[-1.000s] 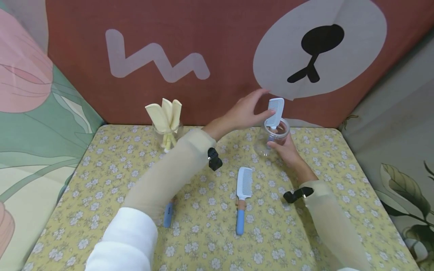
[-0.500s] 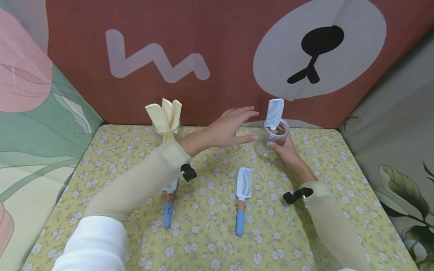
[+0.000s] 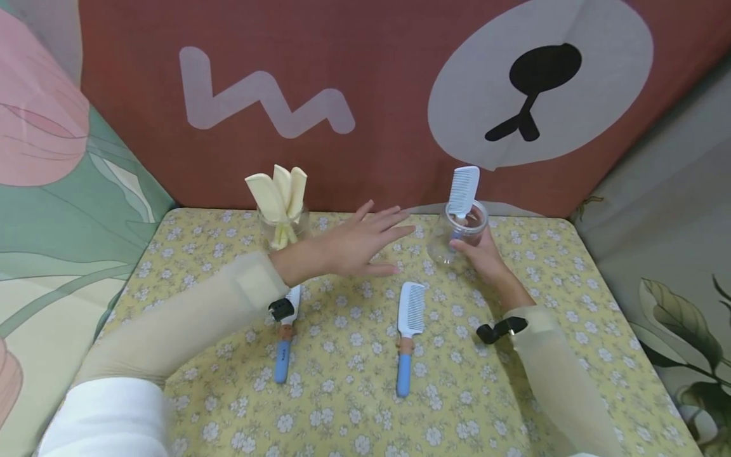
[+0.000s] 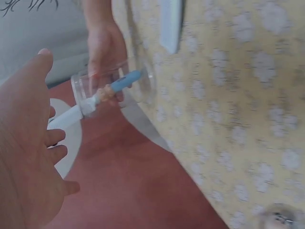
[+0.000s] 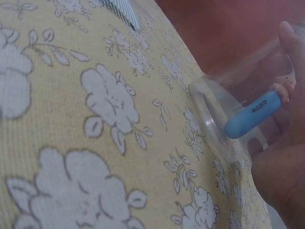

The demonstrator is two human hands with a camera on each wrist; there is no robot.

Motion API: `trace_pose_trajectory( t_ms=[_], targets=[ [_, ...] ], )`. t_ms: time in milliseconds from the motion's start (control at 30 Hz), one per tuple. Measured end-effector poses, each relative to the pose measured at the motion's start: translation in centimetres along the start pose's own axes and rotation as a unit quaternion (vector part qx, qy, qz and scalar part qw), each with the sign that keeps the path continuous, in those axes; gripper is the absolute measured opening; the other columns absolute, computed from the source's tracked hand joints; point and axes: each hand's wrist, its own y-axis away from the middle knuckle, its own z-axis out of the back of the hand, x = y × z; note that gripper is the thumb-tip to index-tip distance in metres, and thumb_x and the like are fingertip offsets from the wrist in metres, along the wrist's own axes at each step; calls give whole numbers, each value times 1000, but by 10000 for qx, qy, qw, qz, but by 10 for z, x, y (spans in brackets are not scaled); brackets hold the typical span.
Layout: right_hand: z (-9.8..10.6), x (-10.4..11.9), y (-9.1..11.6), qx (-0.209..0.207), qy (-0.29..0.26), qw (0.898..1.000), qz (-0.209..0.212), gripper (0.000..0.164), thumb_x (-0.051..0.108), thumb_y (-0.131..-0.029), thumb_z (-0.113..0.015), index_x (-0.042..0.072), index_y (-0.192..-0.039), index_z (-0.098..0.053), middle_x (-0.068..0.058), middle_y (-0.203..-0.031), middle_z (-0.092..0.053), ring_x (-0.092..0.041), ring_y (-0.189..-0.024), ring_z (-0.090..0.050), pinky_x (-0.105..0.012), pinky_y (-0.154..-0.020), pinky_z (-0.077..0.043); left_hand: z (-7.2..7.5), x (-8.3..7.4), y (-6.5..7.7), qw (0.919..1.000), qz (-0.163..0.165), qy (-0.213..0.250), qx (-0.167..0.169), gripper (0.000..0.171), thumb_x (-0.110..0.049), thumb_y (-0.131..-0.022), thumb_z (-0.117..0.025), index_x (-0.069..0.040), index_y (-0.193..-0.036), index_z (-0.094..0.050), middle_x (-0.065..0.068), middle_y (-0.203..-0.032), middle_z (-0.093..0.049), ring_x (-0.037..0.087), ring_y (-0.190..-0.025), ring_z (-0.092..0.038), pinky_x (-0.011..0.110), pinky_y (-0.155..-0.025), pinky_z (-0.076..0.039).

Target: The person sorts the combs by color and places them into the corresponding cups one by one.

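Note:
My right hand (image 3: 485,257) grips a clear jar (image 3: 438,244) at the back right of the table. In it a comb (image 3: 464,189) stands handle down, tilted, its white toothed head above the rim; the blue handle (image 5: 255,117) shows through the wall in the right wrist view. My left hand (image 3: 356,244), fingers straight and spread, hovers left of the jar and holds nothing. Nearest me lies a second comb (image 3: 412,311), white with a blue handle. A third comb (image 3: 282,362) lies further left, its head partly hidden by the left wrist camera.
Another clear jar (image 3: 265,231) at the back left holds several cream, flat-headed things with thin stems (image 3: 280,197). A yellow flowered cloth (image 3: 342,406) covers the table. A reddish-brown printed backdrop (image 3: 388,165) rises right behind it.
My left hand has drawn away from the comb in the jar, moving left and toward me, and its fingers have spread. The right hand and jar have stayed put.

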Motion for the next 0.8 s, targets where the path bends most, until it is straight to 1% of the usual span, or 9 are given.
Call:
trace_pose_trajectory(
  t_ms=[167, 267, 333, 467, 600, 700, 800],
  targets=[
    [-1, 1, 0, 11, 18, 10000, -39, 84, -11, -94, -64, 17, -160, -19, -7, -155, -39, -20, -141, -39, -26, -113, -36, -13, 4, 22, 9998, -4, -81, 167, 78, -59, -102, -50, -17, -163, -25, 9, -169, -17, 26, -157, -7, 59, -122, -3],
    [-1, 1, 0, -3, 58, 10000, -69, 84, -11, -95, -63, 17, -160, -20, -9, -156, -38, -21, -142, -38, -25, -113, -36, -20, 7, 36, 9998, 70, -96, 161, 78, -59, -102, -51, -17, -163, -27, 9, -169, -17, 27, -156, -9, 60, -122, -6],
    [-1, 1, 1, -12, 93, 9999, -100, 84, -11, -95, -62, 18, -160, -19, -10, -157, -37, -23, -143, -37, -25, -113, -36, -25, 9, 46, 9997, 142, -114, 151, 79, -61, -101, -49, -16, -162, -28, 9, -169, -18, 27, -156, -10, 60, -122, -8],
    [-1, 0, 1, -18, 126, 9999, -82, 83, -12, -95, -61, 19, -160, -20, -9, -157, -36, -23, -143, -37, -24, -113, -36, -38, 15, 65, 9996, 257, -57, 91, 78, -61, -101, -49, -14, -161, -32, 11, -168, -22, 31, -155, -15, 63, -121, -10],
    [-2, -1, 1, -31, 58, 10000, 14, 83, -13, -94, -62, 18, -160, -22, -7, -155, -40, -20, -141, -39, -26, -114, -35, -53, 20, 84, 9993, 373, 61, 63, 74, -53, -101, -57, -12, -159, -35, 15, -166, -26, 34, -153, -21, 66, -119, -12],
    [-2, 0, 2, -46, 47, 10000, 47, 84, -12, -94, -63, 17, -160, -21, -7, -155, -40, -21, -141, -40, -29, -115, -34, -63, 24, 96, 9988, 449, 169, 96, 72, -47, -100, -62, -10, -157, -38, 18, -164, -29, 36, -152, -23, 65, -119, -9],
    [-2, 1, 2, -52, 88, 9999, 13, 84, -11, -94, -63, 17, -160, -20, -8, -156, -39, -21, -142, -38, -30, -116, -33, -70, 28, 106, 9982, 469, 365, 65, 69, -42, -100, -65, -7, -155, -41, 20, -162, -32, 38, -151, -26, 64, -120, -11]
  ],
)
